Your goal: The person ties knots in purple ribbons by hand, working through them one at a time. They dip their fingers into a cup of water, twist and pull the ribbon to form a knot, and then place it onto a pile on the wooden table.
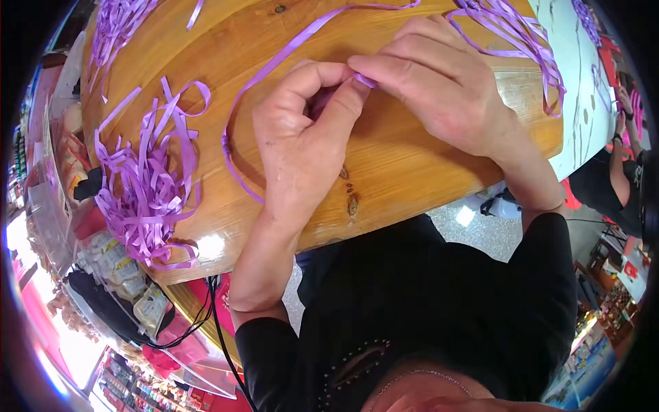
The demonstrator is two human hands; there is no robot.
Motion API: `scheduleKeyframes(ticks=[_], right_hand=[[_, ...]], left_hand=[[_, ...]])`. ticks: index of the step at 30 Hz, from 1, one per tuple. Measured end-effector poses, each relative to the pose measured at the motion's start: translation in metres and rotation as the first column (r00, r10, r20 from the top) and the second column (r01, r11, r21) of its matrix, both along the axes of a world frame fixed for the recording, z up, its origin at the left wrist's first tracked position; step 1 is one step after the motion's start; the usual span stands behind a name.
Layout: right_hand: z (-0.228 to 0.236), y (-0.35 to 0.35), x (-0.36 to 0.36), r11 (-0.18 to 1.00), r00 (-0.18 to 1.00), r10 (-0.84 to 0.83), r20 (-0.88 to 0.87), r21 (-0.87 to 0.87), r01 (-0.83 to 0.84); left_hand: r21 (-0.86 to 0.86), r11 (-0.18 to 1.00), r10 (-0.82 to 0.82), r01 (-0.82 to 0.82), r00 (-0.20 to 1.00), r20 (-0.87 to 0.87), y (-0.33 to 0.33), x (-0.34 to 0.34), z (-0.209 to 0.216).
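Observation:
Above the middle of the wooden table, my two hands meet at the fingertips. A purple ribbon is pinched between the thumb and fingers of my left hand. My right hand closes on the same ribbon right beside it, thumb and forefinger together. A small fold of purple shows at the left thumb tip. From there the ribbon's path is partly hidden by my hands; a long loop curves over the table to the left and passes behind my left wrist. Whether it is knotted at the fingers I cannot tell.
A tangled heap of purple ribbons lies at the table's left. More ribbon bunches lie at the far left and far right. A white marbled table adjoins on the right, where another person sits. Black cables hang at lower left.

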State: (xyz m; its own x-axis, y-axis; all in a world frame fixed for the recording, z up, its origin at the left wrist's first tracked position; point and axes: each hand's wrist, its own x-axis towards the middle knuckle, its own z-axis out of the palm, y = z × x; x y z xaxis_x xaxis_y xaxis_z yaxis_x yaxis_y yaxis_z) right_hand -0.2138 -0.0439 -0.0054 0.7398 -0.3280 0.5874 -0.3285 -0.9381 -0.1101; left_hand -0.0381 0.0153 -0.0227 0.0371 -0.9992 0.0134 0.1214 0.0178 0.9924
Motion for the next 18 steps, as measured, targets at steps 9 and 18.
scheduleKeyframes(ticks=[9,18], right_hand=[[0.043,-0.007,0.007,0.978,0.981,0.183,0.063,0.093,-0.188],[0.038,-0.009,0.008,0.972,0.995,-0.031,0.095,0.237,0.008]], left_hand=[[0.223,0.973,-0.011,0.052,0.984,-0.18,-0.007,0.01,0.005],[0.19,0.982,0.043,-0.008,0.983,-0.177,-0.007,0.008,0.006]])
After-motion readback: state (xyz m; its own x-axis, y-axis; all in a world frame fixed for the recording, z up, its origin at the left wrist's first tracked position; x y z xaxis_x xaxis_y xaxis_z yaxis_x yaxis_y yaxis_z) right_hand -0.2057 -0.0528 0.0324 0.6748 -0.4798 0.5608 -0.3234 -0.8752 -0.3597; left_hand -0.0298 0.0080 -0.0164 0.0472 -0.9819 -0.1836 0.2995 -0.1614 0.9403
